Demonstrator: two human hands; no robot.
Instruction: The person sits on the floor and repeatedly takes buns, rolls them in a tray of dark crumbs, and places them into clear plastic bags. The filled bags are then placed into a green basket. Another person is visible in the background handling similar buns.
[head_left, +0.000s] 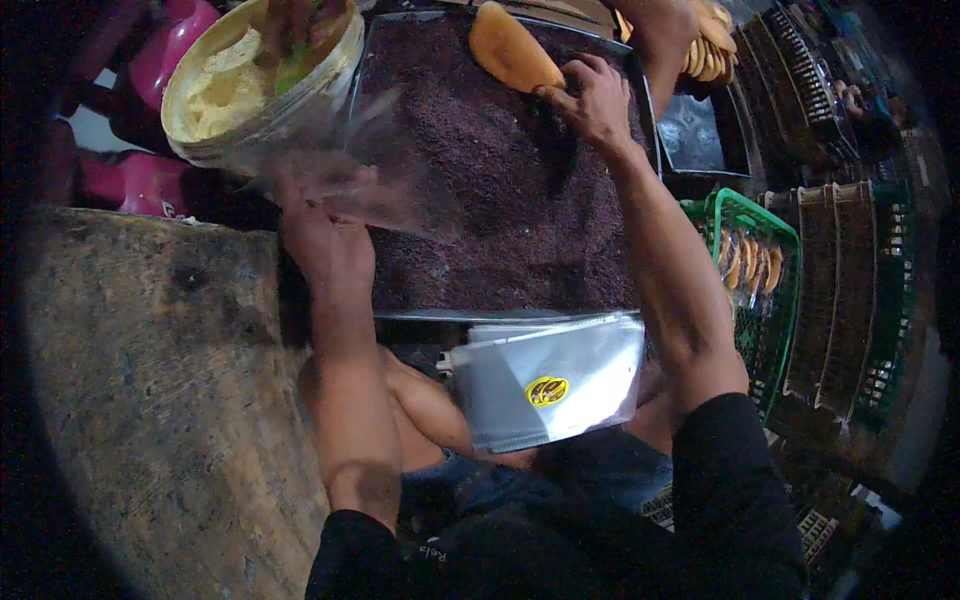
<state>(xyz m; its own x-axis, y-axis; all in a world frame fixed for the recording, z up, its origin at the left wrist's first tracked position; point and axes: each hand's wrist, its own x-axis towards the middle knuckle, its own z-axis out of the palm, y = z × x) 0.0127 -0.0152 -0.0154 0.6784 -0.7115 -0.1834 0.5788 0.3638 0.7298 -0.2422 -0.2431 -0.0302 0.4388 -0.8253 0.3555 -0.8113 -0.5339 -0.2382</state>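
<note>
My right hand (596, 105) grips one end of a golden, half-moon piece of bread (510, 49) over a large tray of dark chocolate sprinkles (480, 150). To the left, my left hand (326, 217) is blurred by motion and holds a clear plastic bag (409, 161) above the tray's left side. The bag's outline is smeared, and its mouth cannot be made out. A stack of clear plastic bags (502, 405) with a yellow and brown printed emblem lies over my lap, against the tray's near edge.
A round tub (176, 139) of pale yellow cream stands at upper left, with a blurred green item (292, 71) inside. Another person's arm (664, 60) reaches along the tray's right side. A green crate (720, 206) holds bagged bread (750, 259). A worn wooden surface (165, 360) lies left.
</note>
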